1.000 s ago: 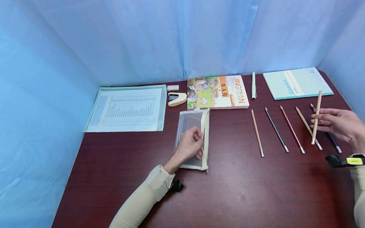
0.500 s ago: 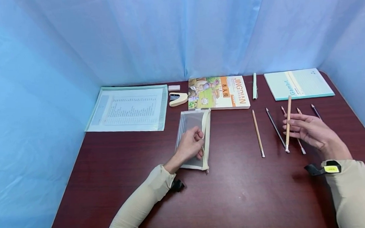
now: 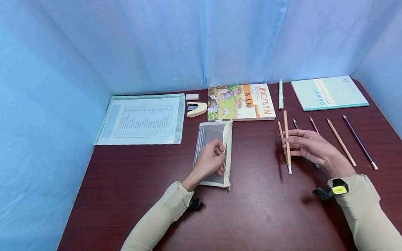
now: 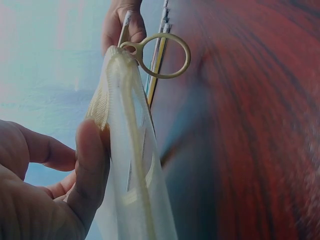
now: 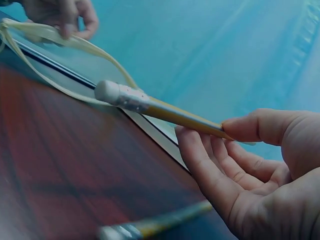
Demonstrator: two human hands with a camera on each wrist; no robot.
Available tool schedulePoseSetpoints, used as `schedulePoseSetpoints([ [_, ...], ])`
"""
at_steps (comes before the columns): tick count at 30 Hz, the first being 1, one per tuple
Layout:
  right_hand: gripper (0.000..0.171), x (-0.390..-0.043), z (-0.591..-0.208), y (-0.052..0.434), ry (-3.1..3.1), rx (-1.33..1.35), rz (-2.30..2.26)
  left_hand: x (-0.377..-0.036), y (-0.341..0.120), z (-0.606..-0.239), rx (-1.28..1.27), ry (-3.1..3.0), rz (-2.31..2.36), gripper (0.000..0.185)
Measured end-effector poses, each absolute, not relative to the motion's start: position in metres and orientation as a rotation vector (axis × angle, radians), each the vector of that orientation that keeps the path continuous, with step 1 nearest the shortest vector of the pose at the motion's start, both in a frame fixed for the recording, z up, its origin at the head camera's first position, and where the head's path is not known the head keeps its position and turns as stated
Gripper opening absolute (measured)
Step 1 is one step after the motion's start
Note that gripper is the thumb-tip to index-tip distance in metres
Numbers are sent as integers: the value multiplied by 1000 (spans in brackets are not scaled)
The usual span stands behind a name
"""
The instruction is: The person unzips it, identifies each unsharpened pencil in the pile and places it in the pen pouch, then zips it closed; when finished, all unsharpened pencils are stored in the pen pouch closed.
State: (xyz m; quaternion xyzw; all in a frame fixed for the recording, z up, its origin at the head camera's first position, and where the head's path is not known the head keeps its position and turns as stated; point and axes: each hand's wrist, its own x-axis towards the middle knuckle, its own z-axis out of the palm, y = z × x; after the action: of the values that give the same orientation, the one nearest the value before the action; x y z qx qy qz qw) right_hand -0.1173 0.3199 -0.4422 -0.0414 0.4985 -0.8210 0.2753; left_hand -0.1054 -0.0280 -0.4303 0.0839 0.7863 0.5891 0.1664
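Note:
My left hand [image 3: 210, 157] pinches the cream zipper edge of a clear mesh pencil pouch [image 3: 212, 130], whose mouth gapes to the right. In the left wrist view, thumb and fingers grip the near rim of the pouch [image 4: 132, 165], and a ring-shaped zipper pull [image 4: 188, 60] hangs off its far end. My right hand [image 3: 311, 147] holds a natural-wood pencil [image 3: 288, 157] between thumb and fingertips, raised over the table. The white eraser end of this pencil [image 5: 165, 114] points towards the open pouch in the right wrist view.
Several pencils lie in a row on the right, among them a tan one [image 3: 341, 142] and a dark purple one [image 3: 360, 143]. Along the back are a document folder [image 3: 141, 120], an eraser [image 3: 192, 97], a stapler [image 3: 197, 109], a book [image 3: 237, 103], a pen [image 3: 280, 95] and a notebook [image 3: 329, 93].
My right hand has carried the pencil leftwards across the row of pencils, towards the pouch. The left hand has stayed put on the pouch's edge.

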Motion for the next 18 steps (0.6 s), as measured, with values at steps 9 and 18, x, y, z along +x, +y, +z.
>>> schedulePoseSetpoints([
  [9, 28, -118, -446, 271, 1389, -102, -2071, -105, -28, -428, 248, 2249, 1693, 8],
  [18, 22, -122, -457, 222, 1434, -64, -1955, -105, -28, -429, 256, 2252, 1692, 9],
])
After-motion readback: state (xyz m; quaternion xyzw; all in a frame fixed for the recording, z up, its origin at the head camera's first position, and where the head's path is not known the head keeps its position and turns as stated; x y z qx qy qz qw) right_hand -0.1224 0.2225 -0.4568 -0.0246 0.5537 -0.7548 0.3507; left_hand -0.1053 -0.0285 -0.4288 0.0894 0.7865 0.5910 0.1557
